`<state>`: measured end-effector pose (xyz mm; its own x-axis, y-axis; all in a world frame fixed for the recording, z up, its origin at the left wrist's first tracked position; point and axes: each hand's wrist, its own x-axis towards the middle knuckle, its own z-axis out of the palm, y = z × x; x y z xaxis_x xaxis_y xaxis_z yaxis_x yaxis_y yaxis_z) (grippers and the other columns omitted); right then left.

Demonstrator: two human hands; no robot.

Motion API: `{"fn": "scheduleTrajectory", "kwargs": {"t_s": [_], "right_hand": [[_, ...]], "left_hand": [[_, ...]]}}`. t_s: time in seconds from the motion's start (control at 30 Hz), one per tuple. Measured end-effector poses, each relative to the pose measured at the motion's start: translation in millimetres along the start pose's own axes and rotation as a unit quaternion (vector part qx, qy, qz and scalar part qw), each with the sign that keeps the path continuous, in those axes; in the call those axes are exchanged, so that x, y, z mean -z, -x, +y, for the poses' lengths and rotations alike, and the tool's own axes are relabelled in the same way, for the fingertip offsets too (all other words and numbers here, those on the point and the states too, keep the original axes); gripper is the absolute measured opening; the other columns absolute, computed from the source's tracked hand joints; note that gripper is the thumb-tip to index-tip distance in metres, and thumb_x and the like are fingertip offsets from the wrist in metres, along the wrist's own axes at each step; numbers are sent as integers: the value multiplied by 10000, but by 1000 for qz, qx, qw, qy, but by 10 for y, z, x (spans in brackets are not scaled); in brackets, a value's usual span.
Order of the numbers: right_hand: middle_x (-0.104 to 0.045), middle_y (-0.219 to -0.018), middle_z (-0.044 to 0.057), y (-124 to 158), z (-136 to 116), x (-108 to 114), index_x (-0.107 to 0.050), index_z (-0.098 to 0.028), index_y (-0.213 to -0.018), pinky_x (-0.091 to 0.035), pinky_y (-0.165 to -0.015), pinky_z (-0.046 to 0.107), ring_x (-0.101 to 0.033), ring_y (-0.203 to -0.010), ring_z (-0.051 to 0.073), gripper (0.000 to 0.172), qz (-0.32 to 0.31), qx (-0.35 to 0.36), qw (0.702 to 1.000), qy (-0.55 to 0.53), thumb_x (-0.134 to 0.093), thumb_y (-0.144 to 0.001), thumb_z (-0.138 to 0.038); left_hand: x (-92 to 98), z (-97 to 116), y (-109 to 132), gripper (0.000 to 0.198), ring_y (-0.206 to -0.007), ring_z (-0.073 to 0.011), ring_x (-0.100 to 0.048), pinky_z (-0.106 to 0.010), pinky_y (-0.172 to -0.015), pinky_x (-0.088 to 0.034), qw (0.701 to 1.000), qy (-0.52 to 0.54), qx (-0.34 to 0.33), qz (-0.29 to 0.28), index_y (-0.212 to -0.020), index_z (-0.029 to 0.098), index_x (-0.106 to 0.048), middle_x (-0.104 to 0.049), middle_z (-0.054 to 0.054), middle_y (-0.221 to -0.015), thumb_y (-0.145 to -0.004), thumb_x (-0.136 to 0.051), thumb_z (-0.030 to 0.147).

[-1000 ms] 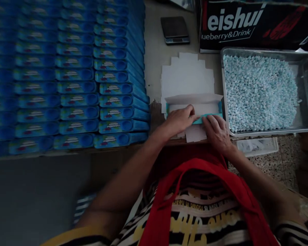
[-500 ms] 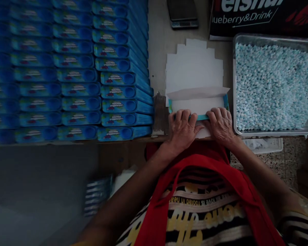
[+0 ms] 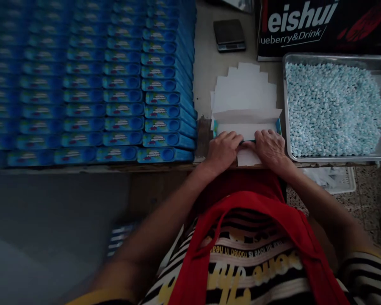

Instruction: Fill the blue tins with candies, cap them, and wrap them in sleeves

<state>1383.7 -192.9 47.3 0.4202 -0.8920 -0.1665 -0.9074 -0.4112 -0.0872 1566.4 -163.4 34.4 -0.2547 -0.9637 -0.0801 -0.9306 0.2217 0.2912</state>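
Note:
A small cardboard box (image 3: 241, 128), white inside and blue outside, lies open in front of me at the table's edge. Its back flap stands up. My left hand (image 3: 224, 149) is closed over the left part of its front wall. On the right part of that wall my right hand (image 3: 271, 148) is closed in the same way, with both thumbs towards the middle. Between my wrists a white flap (image 3: 249, 156) shows below the wall. Behind the box lie flat white card blanks (image 3: 246, 87). My fingertips inside the box are partly hidden.
Rows of stacked blue packs (image 3: 160, 112) fill the left side. To the right stands a metal tray (image 3: 286, 106) of pale blue candies (image 3: 333, 110). A small scale (image 3: 230, 36) and a black printed carton (image 3: 298, 25) are at the back. Below the table edge sits a white basket (image 3: 349, 182).
My view has shifted, so more of the packs and scale shows. Both hands stay on the front wall; my thumbs have come closer together, and the fingers now cover more of the blue edge.

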Motion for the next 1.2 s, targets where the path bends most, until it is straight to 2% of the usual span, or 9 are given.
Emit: {"fn": "scheduleTrajectory", "kwargs": {"t_s": [0.13,0.3,0.43,0.53,0.63,0.73,0.83,1.0,1.2], "right_hand": [[-749,-1267,154,157,81,535,-687,-167,-1307,-525,-958,373,-688,-1160,268,261,-36,153,982,-101,-557,-1124,-301],[-642,-1576,50,-110,513,1037,-719,-312,-1411,-419,-1240,575,-486,-1547,323,557,16,303,951,-60,-584,-960,-14],[-789,-1175,25,-478,696,833,-814,-281,-1055,-342,-1272,609,-580,-1401,308,271,-3,342,940,1,-671,-955,-74],[-762,-1002,53,-466,641,595,-807,-247,-1048,-430,-1150,509,-656,-1117,269,213,38,336,941,-11,-632,-1014,-130],[-746,-1063,98,-267,486,428,-782,-225,-1202,-464,-978,418,-642,-1017,259,276,100,282,953,-49,-553,-1067,-155],[-731,-1070,97,-145,328,299,-729,-239,-1331,-463,-933,400,-635,-1024,265,351,108,242,960,-87,-494,-1085,-150],[-716,-1099,102,-197,253,175,-657,-216,-1420,-499,-953,412,-634,-1050,270,380,104,206,963,-138,-488,-1086,-154],[-685,-1261,144,-174,254,-65,-726,-240,-1237,-499,-1073,526,-580,-1216,326,267,173,158,970,-73,-499,-1102,-207],[-650,-1365,171,118,158,-334,-666,-207,-1440,-469,-1137,503,-534,-1325,330,395,167,119,978,-40,-445,-1114,-197]], "left_hand": [[237,-180,-121,271,-1037,-286,-697,-442,-984,-490,993,20,-112,-24,-990,247,-787,-764,-89,-1009,-955,-584,71],[470,-439,-485,264,-1082,-290,-700,-465,-1065,-526,987,72,-137,-42,-658,220,-651,-741,-87,-909,-765,-593,-14],[545,-503,-718,273,-1500,-291,-569,-460,-1252,-475,982,141,-126,-8,-691,207,-658,-754,-89,-1363,-796,-561,-26],[700,-395,-516,376,-1652,-294,-406,-522,-1364,-340,983,113,-111,92,-1005,182,-780,-598,-83,-1642,-903,-507,-55],[810,-158,-69,299,-1428,-304,-611,-515,-1236,-473,973,56,-41,218,-1270,225,-777,-704,-105,-1486,-1076,-564,147],[665,25,213,249,-1214,-331,-704,-506,-1074,-545,983,21,-25,181,-1181,205,-800,-795,-128,-1223,-1105,-591,317],[347,10,119,299,-1116,-324,-715,-462,-975,-543,993,37,17,110,-1050,189,-777,-790,-139,-1088,-1127,-501,274],[41,-175,-283,150,-1033,-288,-691,-400,-919,-516,986,120,109,48,-1097,200,-721,-763,-100,-1032,-1092,-602,290],[-59,-236,-141,206,-1110,-310,-622,-459,-1019,-491,978,95,62,177,-935,219,-682,-704,-98,-1053,-1071,-654,370]]}}
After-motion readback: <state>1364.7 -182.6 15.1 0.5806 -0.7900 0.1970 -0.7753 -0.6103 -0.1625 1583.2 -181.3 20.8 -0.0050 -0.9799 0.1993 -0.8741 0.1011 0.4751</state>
